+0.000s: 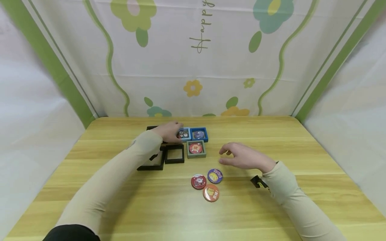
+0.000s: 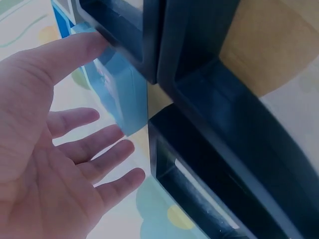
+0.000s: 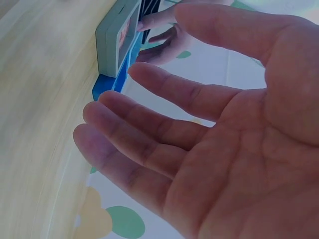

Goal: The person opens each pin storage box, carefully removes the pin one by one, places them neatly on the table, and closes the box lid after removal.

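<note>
In the head view my left hand (image 1: pixel 169 131) reaches over a light blue frame (image 1: pixel 184 134) holding a patterned badge. The left wrist view shows its thumb touching or just overlapping the top of that frame, its other fingers loosely spread. A blue frame (image 1: pixel 199 134) with a purple badge lies to the right. Nearer stands a grey-green frame (image 1: pixel 196 155) with a red badge. My right hand (image 1: pixel 245 157) hovers right of it, fingers slightly bent, palm bare in the right wrist view.
Black frames lie on the left: a small one (image 1: pixel 174 162), a larger one (image 1: pixel 150 167) and one partly hidden behind my left hand. A red badge (image 1: pixel 198 181), a purple badge (image 1: pixel 215 176) and an orange badge (image 1: pixel 211 193) lie on the wooden table (image 1: pixel 259 214).
</note>
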Available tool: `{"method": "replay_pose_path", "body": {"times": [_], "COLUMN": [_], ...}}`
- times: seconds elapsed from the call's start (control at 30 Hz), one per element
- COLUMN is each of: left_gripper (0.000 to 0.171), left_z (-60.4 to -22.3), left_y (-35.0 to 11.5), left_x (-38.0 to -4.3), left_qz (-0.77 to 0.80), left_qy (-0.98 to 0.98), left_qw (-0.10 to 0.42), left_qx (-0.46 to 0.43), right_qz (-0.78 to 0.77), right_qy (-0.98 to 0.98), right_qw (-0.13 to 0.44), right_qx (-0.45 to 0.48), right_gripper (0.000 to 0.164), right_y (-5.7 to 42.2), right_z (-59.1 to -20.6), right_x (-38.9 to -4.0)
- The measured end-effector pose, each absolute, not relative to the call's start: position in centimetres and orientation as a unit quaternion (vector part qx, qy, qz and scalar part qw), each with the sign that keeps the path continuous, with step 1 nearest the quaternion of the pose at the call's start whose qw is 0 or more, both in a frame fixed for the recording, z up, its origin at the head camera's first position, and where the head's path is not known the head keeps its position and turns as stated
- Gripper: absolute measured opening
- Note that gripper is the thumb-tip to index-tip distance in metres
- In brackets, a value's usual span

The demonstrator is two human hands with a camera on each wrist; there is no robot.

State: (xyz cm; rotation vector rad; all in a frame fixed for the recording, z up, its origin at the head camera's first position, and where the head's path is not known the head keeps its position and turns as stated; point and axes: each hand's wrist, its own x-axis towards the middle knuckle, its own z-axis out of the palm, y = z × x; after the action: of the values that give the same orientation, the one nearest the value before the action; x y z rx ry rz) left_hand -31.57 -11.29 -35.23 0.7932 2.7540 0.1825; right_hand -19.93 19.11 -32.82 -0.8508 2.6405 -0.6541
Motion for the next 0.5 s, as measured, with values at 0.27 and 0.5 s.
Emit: {"method": "replay_pose_path", "body": {"times": [0.27, 0.5], "left_gripper": [0.077, 0.077], "left_z": [-36.4, -36.3], "left_y": [-11.0, -11.3], "left_x": [-32.3, -32.6], "left_qz": [0.058, 0.046], "left_qy": [0.950, 0.957], "left_qw": [0.140, 0.100], "left_qx": [0.275, 0.270], "right_qz": [-0.227, -0.224], "right_qy": [0.915, 0.918], "right_qw": [0.131, 0.117], "right_qx": [-0.306, -0.304], "right_gripper": [0.037, 0.037], "right_y": [19.1, 19.1], "right_z": [-32.8, -32.8], "right_x": [-19.9, -19.9]}}
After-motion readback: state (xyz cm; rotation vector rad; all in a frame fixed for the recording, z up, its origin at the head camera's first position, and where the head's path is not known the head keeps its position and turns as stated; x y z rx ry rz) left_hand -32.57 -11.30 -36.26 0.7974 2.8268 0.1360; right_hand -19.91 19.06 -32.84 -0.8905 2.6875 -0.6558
